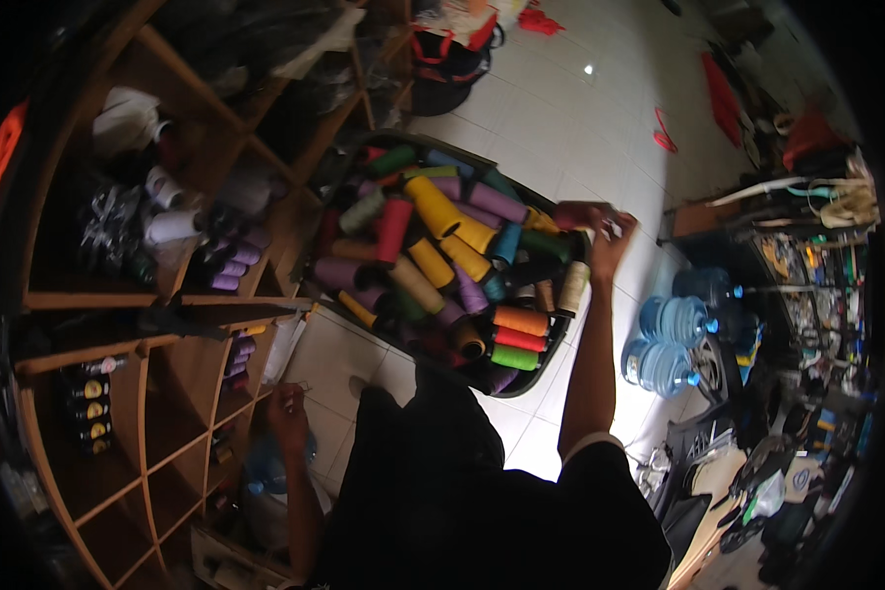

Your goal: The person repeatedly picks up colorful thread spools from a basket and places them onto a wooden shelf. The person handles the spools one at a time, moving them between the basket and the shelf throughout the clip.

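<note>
Right hand point(608, 236): raised at the far right rim of the bin point(551, 359), fingers closed on a dark red spool point(572, 213). Bin: dark, on the tiled floor point(560, 128), heaped with coloured thread cones point(452, 246). Left hand point(287, 408): low beside the wooden shelves point(167, 393), fingers curled; contents cannot be told.
</note>
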`<move>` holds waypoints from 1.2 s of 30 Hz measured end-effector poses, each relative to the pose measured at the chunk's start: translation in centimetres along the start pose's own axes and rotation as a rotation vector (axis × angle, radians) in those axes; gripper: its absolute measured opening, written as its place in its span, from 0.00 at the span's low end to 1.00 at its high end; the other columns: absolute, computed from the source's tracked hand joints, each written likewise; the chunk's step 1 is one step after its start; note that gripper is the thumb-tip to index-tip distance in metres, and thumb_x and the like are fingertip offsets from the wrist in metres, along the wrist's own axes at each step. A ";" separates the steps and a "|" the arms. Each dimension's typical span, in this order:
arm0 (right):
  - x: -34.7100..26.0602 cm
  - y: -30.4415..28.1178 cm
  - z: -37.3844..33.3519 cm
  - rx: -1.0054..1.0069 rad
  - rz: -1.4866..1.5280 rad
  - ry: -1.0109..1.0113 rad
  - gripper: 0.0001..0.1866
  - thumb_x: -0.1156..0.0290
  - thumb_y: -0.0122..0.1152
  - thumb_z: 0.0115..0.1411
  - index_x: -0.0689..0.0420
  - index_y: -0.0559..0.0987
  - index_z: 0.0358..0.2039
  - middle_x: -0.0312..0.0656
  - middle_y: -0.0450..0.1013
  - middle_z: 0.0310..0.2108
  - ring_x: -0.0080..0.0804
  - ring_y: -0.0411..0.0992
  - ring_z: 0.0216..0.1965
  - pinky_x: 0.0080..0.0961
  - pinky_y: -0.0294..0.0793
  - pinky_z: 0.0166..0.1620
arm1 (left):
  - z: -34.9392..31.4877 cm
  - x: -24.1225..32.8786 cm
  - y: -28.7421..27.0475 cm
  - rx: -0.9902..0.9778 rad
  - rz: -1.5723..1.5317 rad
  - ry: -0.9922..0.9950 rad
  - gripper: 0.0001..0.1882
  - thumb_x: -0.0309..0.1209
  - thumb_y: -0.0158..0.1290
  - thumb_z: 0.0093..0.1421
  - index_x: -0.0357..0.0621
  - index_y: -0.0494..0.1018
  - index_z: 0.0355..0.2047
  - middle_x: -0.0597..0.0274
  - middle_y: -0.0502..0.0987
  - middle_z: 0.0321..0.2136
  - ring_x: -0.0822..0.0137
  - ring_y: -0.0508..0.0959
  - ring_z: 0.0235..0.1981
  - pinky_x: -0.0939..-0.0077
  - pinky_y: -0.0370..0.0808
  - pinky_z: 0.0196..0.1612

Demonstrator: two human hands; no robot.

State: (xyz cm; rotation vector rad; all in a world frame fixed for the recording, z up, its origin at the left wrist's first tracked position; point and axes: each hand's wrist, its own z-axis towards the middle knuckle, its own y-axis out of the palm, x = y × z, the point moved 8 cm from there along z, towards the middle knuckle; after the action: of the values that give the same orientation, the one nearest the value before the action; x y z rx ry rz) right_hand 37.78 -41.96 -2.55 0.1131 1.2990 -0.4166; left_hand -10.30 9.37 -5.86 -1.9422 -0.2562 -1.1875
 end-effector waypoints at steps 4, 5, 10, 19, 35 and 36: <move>-15.5 2.8 -6.5 -0.123 0.128 -0.075 0.26 0.73 0.70 0.58 0.56 0.67 0.53 0.40 0.69 0.47 0.29 0.69 0.48 0.25 0.69 0.52 | -0.7 5.9 -1.5 0.091 -0.008 0.035 0.09 0.29 0.59 0.61 0.43 0.73 0.41 0.62 0.76 0.38 0.66 0.76 0.42 0.71 0.72 0.45; -19.9 5.0 -9.1 -0.242 0.055 -0.188 0.25 0.70 0.70 0.57 0.57 0.69 0.52 0.39 0.69 0.45 0.29 0.69 0.47 0.26 0.68 0.53 | -1.1 9.1 -1.5 0.101 -0.042 0.078 0.13 0.30 0.60 0.60 0.43 0.72 0.43 0.60 0.76 0.41 0.63 0.76 0.44 0.68 0.72 0.47; -29.5 18.5 -27.0 -0.881 0.198 -0.021 0.35 0.67 0.84 0.39 0.55 0.69 0.44 0.34 0.65 0.39 0.25 0.68 0.41 0.24 0.71 0.47 | -2.4 22.7 -3.0 -0.095 0.002 0.540 0.43 0.32 0.72 0.46 0.40 0.61 0.59 0.52 0.69 0.51 0.57 0.70 0.55 0.65 0.67 0.59; -43.2 38.7 -54.3 -1.352 0.334 -0.396 0.34 0.61 0.73 0.51 0.61 0.69 0.54 0.48 0.69 0.44 0.43 0.69 0.47 0.38 0.68 0.50 | -8.9 -0.9 -20.1 0.777 -0.560 0.099 0.29 0.24 0.61 0.58 0.38 0.57 0.55 0.55 0.71 0.44 0.67 0.74 0.42 0.75 0.74 0.44; -40.9 49.5 -65.0 -0.427 0.059 -0.312 0.32 0.71 0.72 0.52 0.64 0.68 0.55 0.52 0.63 0.48 0.51 0.62 0.51 0.45 0.61 0.56 | -16.0 -11.9 -30.2 0.954 -0.709 -0.033 0.41 0.29 0.60 0.61 0.39 0.48 0.66 0.56 0.71 0.47 0.67 0.73 0.45 0.70 0.72 0.52; -41.0 49.4 -65.1 -0.413 0.063 -0.308 0.31 0.71 0.71 0.53 0.64 0.68 0.55 0.52 0.63 0.48 0.51 0.62 0.51 0.44 0.61 0.57 | -15.8 -12.1 -30.3 0.962 -0.722 -0.020 0.41 0.30 0.61 0.60 0.39 0.48 0.66 0.56 0.71 0.48 0.67 0.73 0.45 0.69 0.71 0.53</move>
State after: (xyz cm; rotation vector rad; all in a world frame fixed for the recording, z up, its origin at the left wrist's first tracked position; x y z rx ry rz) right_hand -12.07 33.45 11.09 -0.2486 1.0492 -0.0998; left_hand -43.59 19.95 4.07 -1.0028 -1.3468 -1.1376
